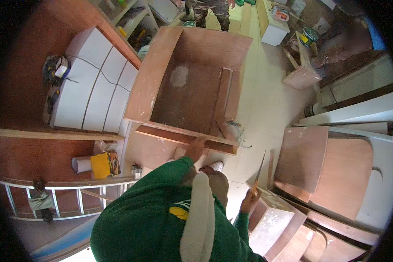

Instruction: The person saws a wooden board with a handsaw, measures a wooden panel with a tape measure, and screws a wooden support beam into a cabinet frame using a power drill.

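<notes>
My left hand rests on the front edge of an open-topped plywood box lying on the floor, its fingertips over a long narrow compartment along that side; whether they grip is unclear. My right hand, low at the right, is closed round the orange handle of a long, thin, tapered blade that points away from me. A loose strip of wood lies inside the box, and a tangle of pale cord is at its right corner.
Someone in camouflage trousers stands beyond the box. A metal ladder and white-tiled step are at the left. Plywood panels are stacked at the right, above a paint-spotted cabinet. Another person's arm reaches across wooden offcuts.
</notes>
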